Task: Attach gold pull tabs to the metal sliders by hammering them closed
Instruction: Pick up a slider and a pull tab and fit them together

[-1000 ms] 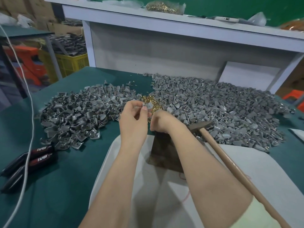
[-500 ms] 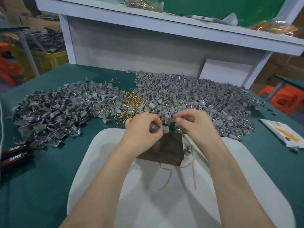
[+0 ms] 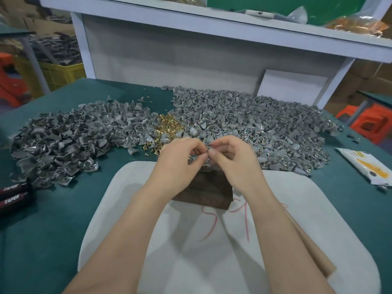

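Observation:
Two big heaps of grey metal sliders lie on the green table, one at the left [image 3: 70,141] and one at the right [image 3: 254,124]. Between them sits a small pile of gold pull tabs [image 3: 167,128]. Above a dark block [image 3: 210,193] my left hand [image 3: 180,160] and my right hand [image 3: 231,160] meet fingertip to fingertip, pinching a small grey slider [image 3: 209,150] between them. Whether a gold tab is on it is hidden by the fingers. The wooden hammer handle [image 3: 311,249] lies under my right forearm; its head is hidden.
A white board [image 3: 131,230] with red marks lies under the block. Black tools marked TAPER [image 3: 14,194] rest at the left edge. A white and yellow packet [image 3: 369,168] lies at the right. A white shelf [image 3: 212,22] stands behind the heaps.
Both hands came back from the gold pile to above the block and closed together on the slider. The view shifted left to right, and the hammer now lies under my right arm.

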`<state>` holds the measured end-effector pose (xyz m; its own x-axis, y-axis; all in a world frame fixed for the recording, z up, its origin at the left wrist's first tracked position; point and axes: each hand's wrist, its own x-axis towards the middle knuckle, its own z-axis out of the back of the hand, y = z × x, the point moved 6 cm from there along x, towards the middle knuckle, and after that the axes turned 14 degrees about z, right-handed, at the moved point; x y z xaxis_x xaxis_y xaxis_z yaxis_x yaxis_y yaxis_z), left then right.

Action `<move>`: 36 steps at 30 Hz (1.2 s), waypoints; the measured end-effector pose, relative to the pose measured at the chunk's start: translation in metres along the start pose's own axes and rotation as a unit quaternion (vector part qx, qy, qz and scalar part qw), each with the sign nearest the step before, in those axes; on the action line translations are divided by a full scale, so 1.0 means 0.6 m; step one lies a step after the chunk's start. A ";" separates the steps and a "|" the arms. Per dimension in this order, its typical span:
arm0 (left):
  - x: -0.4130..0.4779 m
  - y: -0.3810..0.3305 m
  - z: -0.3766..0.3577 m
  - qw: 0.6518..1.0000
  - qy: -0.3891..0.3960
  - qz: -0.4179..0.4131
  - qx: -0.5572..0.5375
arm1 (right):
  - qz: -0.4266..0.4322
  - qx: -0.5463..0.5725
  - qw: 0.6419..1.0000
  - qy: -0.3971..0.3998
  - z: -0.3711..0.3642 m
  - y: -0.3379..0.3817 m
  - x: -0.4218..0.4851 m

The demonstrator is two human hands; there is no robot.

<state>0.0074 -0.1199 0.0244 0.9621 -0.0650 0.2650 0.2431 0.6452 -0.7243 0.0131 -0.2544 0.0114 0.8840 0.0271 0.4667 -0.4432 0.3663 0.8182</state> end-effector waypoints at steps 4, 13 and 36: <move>0.000 0.002 0.006 1.000 -0.020 -0.001 -0.010 | -0.007 -0.021 0.998 -0.054 0.021 0.000 0.000; -0.004 -0.006 0.012 0.997 -0.063 -0.030 -0.022 | 0.008 -0.014 1.000 -0.018 0.000 0.012 -0.006; 0.001 0.024 -0.014 0.988 0.091 0.081 0.092 | 0.065 -0.224 0.967 0.099 -0.005 0.009 -0.013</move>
<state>0.0127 -0.1173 0.0087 0.9969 -0.0748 0.0234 0.0733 0.7853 -0.6148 0.0044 -0.2495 0.0113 0.8558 0.2611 0.4465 -0.4827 0.7133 0.5080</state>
